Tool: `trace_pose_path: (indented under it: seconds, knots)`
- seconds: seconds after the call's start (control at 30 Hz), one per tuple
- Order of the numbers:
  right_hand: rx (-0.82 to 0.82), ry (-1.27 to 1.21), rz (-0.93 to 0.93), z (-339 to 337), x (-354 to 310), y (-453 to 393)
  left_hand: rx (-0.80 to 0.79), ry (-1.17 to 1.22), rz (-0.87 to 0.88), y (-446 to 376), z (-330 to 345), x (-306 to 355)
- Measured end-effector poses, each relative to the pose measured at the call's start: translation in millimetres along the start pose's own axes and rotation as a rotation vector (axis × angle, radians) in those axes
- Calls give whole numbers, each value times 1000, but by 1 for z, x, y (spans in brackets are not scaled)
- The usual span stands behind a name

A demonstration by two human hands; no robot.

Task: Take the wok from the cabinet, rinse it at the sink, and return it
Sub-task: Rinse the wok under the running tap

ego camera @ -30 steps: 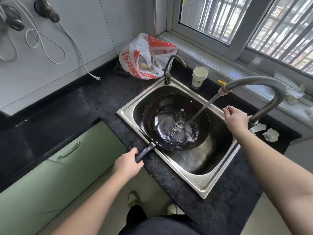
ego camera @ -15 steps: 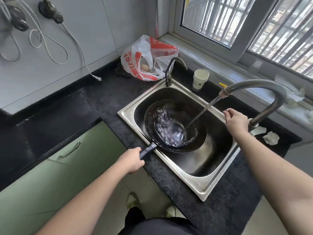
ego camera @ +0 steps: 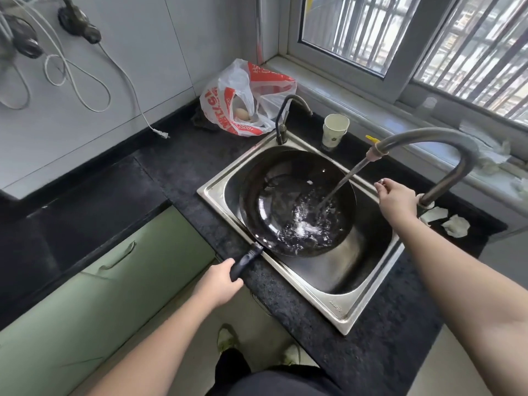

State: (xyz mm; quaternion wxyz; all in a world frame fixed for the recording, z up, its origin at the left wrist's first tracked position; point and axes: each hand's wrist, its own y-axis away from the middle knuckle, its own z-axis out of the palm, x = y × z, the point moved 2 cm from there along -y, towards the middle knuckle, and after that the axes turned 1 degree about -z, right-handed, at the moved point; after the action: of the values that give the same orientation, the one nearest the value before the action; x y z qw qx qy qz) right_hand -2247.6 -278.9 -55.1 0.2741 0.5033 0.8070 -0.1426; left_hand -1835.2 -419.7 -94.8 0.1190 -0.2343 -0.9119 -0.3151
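Wok (ego camera: 288, 195) tilted inside the sink (ego camera: 340, 310) under running water, left hand (ego camera: 221, 281) fingers clamped round its dark handle (ego camera: 246, 260), right hand (ego camera: 397, 200) closed at the faucet (ego camera: 445, 138) base. Probably rigid, heavy metal, heavier with pooled water, wet and slippery. Best held far down the handle, with rim support when lifting.

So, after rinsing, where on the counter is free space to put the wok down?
The black counter left of the sink, between the plastic bag and the green cabinet, is bare. Behind the sink it is crowded: small tap, paper cup. Crumpled tissues lie by the big faucet.
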Motion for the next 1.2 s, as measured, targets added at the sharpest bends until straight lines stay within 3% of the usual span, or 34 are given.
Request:
trace_pose_path:
  seconds: [0.13,0.33,0.53,0.67,0.93,1.2]
  knots:
    - [-6,-1,8,2,1,-1,-69,101,16,-8,-11,-1]
    - [5,4,6,3,3,-3,-19,-185,42,-14,-18,10]
    - [11,-2,-18,5,6,-6,62,-259,21,-5,-7,13]
    - [14,-19,-20,5,6,-6,79,-199,1,2,2,10]
    - [9,-23,-16,4,6,-6,-44,60,-6,-9,-7,-2]
    - [12,-34,-36,4,6,-3,4,-182,35,-13,-13,5]
